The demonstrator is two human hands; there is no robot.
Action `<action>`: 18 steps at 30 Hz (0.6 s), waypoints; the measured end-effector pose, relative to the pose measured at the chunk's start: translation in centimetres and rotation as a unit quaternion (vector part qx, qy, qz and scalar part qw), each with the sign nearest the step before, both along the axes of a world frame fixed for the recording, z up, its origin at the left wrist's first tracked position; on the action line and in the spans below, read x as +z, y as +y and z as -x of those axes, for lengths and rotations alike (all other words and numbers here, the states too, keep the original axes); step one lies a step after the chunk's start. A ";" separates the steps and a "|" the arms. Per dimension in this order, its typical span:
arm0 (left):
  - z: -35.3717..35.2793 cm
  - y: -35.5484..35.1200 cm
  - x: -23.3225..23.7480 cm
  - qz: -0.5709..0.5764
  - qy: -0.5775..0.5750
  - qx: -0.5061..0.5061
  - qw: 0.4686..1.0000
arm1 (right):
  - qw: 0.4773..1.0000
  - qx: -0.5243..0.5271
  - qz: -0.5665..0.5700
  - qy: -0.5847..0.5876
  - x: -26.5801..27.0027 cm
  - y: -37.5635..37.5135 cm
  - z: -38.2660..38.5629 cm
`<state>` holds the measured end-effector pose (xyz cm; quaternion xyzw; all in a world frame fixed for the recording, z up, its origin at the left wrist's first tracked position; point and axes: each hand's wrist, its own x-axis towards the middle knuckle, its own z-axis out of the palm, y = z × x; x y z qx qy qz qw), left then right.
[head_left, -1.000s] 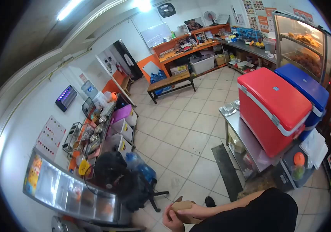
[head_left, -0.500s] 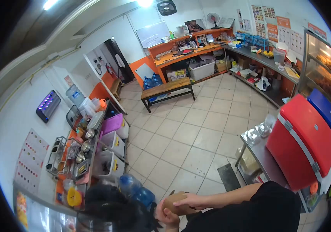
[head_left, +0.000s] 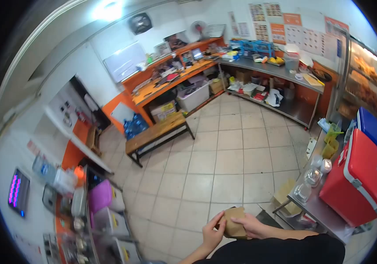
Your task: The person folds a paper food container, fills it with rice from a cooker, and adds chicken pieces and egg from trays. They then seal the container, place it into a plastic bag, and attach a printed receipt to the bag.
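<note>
A small brown kraft-paper piece (head_left: 234, 225), possibly a folded packet or box, is held up in front of my body at the bottom of the head view. My left hand (head_left: 213, 230) grips its left edge with bent fingers. On the other side, my right hand (head_left: 253, 226) has its thumb on the near face and its fingers behind, out of sight. A small dark bit shows at the paper's top edge; I cannot make out what it is.
At right stand a red cooler box (head_left: 366, 176), a blue one (head_left: 375, 132) and clear containers (head_left: 303, 192) on a metal table (head_left: 325, 218). A wooden bench (head_left: 157, 135) is ahead. Shelves with bins (head_left: 109, 220) line the left. A steel counter (head_left: 267, 70) runs along the back right.
My view has turned to the right and come upright. Both hands, still on the brown paper piece, now appear further right. The dark shape at lower left has left the view.
</note>
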<state>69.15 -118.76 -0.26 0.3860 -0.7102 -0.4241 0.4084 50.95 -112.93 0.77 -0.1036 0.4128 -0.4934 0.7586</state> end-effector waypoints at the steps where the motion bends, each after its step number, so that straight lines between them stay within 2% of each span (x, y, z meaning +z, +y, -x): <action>1: 1.5 -3.5 0.2 0.050 -0.006 -0.032 0.998 | 1.000 -0.027 0.004 -0.013 -0.4 -2.8 1.2; 3: 4.2 -9.6 0.0 0.040 -0.028 -0.063 0.997 | 0.998 -0.060 -0.013 -0.011 -1.0 -8.0 3.9; 6: 8.1 -19.0 -0.3 0.208 -0.069 -0.102 0.970 | 0.996 -0.074 -0.016 -0.038 -2.2 -16.4 7.7; 9: 11.6 -26.7 1.9 0.171 -0.069 -0.074 0.980 | 0.998 -0.048 0.014 -0.048 0.0 -25.3 11.6; 10: 12.6 -29.6 2.5 0.223 -0.069 -0.071 0.970 | 0.997 -0.047 0.004 -0.057 0.3 -28.4 12.8; 11: 13.1 -31.8 2.9 0.215 -0.073 -0.071 0.971 | 0.999 0.005 -0.006 -0.051 0.6 -31.6 14.3; 12: 13.8 -34.0 3.5 0.175 -0.070 -0.054 0.981 | 0.998 0.055 -0.012 -0.040 0.9 -34.7 15.6; 13: 14.8 -36.5 3.9 0.137 -0.063 -0.038 0.988 | 0.998 0.052 -0.015 -0.035 1.1 -37.6 16.6; 15: 16.2 -41.0 3.5 0.156 -0.065 -0.027 0.985 | 0.994 0.091 0.002 -0.055 1.1 -43.0 18.2; 18: 19.0 -48.3 2.1 0.178 -0.100 -0.013 0.979 | 0.994 0.084 -0.001 -0.065 0.6 -50.8 20.5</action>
